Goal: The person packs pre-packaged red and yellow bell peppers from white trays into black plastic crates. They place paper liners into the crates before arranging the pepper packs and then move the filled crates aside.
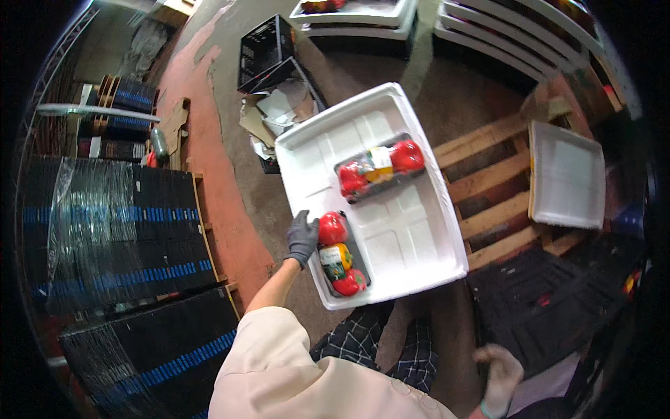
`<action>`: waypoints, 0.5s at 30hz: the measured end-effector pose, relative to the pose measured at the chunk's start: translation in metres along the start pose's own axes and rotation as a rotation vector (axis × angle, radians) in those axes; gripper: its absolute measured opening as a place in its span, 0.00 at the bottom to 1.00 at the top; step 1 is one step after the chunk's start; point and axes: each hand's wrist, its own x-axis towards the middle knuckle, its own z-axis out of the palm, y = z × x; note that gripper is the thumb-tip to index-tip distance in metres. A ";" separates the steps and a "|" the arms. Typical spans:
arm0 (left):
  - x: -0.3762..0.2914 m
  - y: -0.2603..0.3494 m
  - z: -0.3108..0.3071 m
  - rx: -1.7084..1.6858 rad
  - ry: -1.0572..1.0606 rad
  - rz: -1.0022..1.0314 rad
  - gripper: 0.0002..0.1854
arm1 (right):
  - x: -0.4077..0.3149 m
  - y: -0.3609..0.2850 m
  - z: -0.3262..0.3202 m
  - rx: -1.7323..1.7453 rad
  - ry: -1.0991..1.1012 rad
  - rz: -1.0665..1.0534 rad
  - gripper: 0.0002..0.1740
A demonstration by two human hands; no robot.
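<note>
A white foam box (387, 283) lies tilted before me. Two clear-wrapped packs of bell peppers are inside it, each with red ones at the ends and a yellow one between. One pack (379, 167) rests towards the far right corner; the other pack (337, 254) lies along the left wall. My left hand (303, 238), in a dark grey glove, grips the left rim beside the nearer pack. Low on the right, my right hand (501, 374) is blurred, in a light glove, its fingers partly curled and apart with nothing seen in them. What supports the box is hidden.
Wooden pallet slats (492, 183) lie right of the box, with another foam box (568, 178) on them. Black crates (544, 304) stand near my right side. A crate of cardboard scraps (285, 110) and stacked foam boxes (361, 21) stand beyond. Wrapped black stacks (115, 220) line the left.
</note>
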 end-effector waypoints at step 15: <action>0.010 0.013 0.015 0.031 -0.232 0.058 0.16 | 0.448 0.049 0.321 -1.166 -0.316 -0.698 0.22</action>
